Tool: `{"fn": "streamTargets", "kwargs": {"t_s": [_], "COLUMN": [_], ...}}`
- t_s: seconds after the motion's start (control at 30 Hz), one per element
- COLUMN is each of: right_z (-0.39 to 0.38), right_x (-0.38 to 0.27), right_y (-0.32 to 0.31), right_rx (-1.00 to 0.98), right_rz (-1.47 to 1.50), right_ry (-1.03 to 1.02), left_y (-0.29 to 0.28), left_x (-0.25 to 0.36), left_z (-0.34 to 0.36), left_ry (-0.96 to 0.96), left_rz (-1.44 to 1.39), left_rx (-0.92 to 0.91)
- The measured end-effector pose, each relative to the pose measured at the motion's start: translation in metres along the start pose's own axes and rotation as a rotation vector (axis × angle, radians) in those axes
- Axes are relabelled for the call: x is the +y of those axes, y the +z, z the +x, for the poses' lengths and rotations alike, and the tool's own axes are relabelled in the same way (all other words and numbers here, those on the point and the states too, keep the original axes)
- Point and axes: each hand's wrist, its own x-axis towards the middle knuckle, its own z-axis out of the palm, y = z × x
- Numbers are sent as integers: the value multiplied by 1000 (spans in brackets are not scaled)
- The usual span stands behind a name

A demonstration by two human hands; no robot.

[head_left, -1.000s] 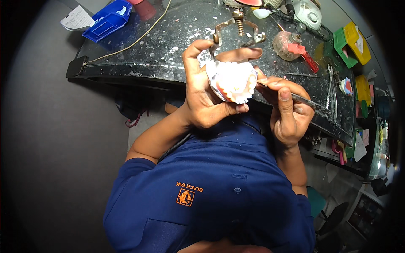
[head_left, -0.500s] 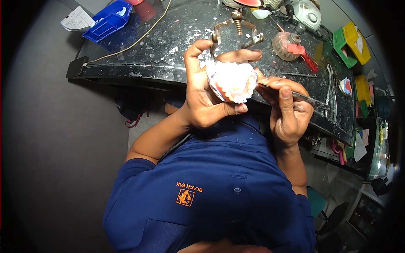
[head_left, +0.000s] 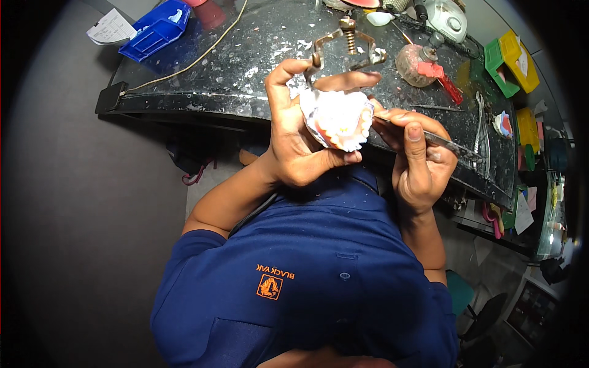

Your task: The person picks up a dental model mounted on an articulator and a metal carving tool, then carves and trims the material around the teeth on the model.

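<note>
My left hand (head_left: 293, 138) is closed around a white plaster dental model (head_left: 336, 116) with a row of teeth set in reddish-pink wax along its near side. Strong light washes out the model's upper face. A metal articulator frame (head_left: 346, 46) with a coiled spring and screw rises from the model's far side, beyond my left fingers. In my right hand (head_left: 423, 150) is a slim metal carving tool (head_left: 451, 146), pinched between thumb and fingers. Its tip is at the model's right edge by the teeth; whether it touches, I cannot tell.
A black workbench (head_left: 239, 80) is strewn with white scraps. On it stand a blue tray (head_left: 153, 34), a glass burner bottle (head_left: 412, 66), a red-handled tool (head_left: 453, 92), another dental model (head_left: 503, 124) and a white machine (head_left: 446, 21). Green and yellow bins (head_left: 512, 61) sit at right.
Almost nothing differs. The articulator frame and model have tilted or shifted very slightly, and both hands keep their grips.
</note>
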Motion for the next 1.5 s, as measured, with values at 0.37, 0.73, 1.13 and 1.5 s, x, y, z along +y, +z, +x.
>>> {"fn": "streamTargets", "kwargs": {"t_s": [0.37,0.73,1.13,1.5], "right_z": [1,2,3,16], "right_x": [0,4,5,6], "right_y": [-5,-12,-9,-34], "right_rx": [-15,-92,-53,-25], "right_rz": [-47,-129,-65,30], "right_ry": [24,-41,14,-189], "left_y": [-7,-12,-4,-9], "left_x": [-3,-1,-11,-13], "left_z": [-1,-1,-4,-4], "left_ry": [9,-19,28,-36], "left_rz": [7,136,-50,-188], "left_rx": [-44,-128,-33,-31]}}
